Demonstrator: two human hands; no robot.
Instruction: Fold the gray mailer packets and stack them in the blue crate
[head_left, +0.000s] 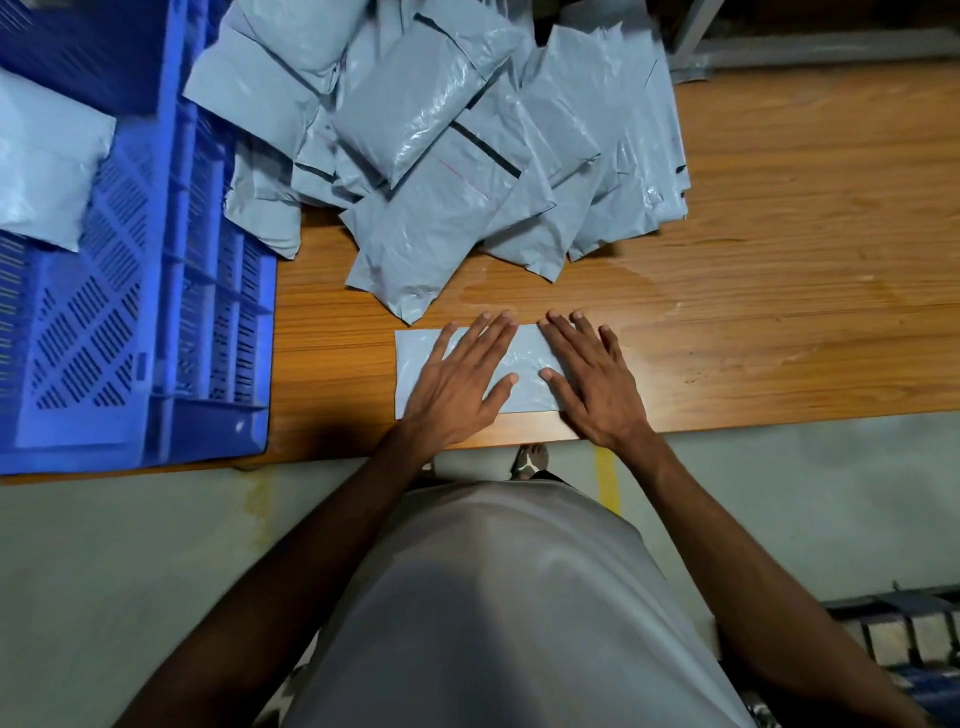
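A folded gray mailer packet (418, 353) lies flat near the front edge of the wooden table. My left hand (462, 379) and my right hand (592, 379) press down on it side by side, fingers straight and spread. Behind it a loose pile of gray mailer packets (441, 130) covers the middle of the table. The blue crate (156, 322) stands at the left, with a pale packet (47, 166) lying inside it.
The wooden table (779, 286) stretches to the right of the pile, with a faint wet-looking mark on its surface. Its front edge runs just below my wrists. Beyond it are a pale floor (831, 493) and my foot. A metal frame (779, 41) sits at the back right.
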